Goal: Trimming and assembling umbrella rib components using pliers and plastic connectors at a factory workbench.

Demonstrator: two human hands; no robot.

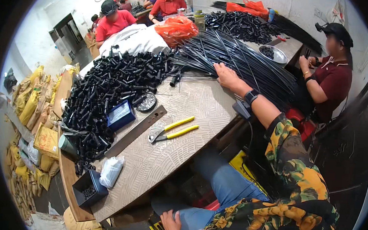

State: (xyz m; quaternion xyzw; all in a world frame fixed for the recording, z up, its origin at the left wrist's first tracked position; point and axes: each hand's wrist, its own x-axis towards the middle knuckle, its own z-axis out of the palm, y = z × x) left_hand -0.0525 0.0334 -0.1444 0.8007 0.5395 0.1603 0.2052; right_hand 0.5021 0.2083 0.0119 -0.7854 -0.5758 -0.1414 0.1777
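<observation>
Table point(201, 103): spreading from 7 o'clock up to 1 o'clock, counting the clock from the middle of the view; showing a pale, patterned top.
Black rods point(254, 64): lying on the table in a thick, long bundle, from 12 o'clock to 2 o'clock, partly crossing each other.
Tube pieces point(110, 81): heaped, black and short, from 9 to 11 o'clock, close to the left ends of the rods.
Co-worker point(333, 78): sitting at 2 o'clock, in dark red shirt and black cap, with both hands held near each other.
White cloth point(134, 38): lying at 11 o'clock, behind the heap.
Orange bag point(176, 30): crumpled at 12 o'clock, just beside the cloth.
Metal bar point(134, 132): laid flat at 8 to 9 o'clock, along the heap.
Dark bin point(97, 183): standing at 8 o'clock, with small dark parts inside.
Cutter point(178, 134): lying near the middle, with yellow handles spread and pointing to 2 o'clock.
Right hand point(228, 77): stretched to 1 o'clock, resting on the near side of the rods, with fingers close together and a little bent; cannot tell if clamped on any rod.
Left hand point(171, 226): placed low at 6 o'clock, beside the blue jeans point(230, 183), with fingers partly apart; cannot tell if holding something.
Round tin point(146, 111): set at 9 to 10 o'clock, near the bar.
</observation>
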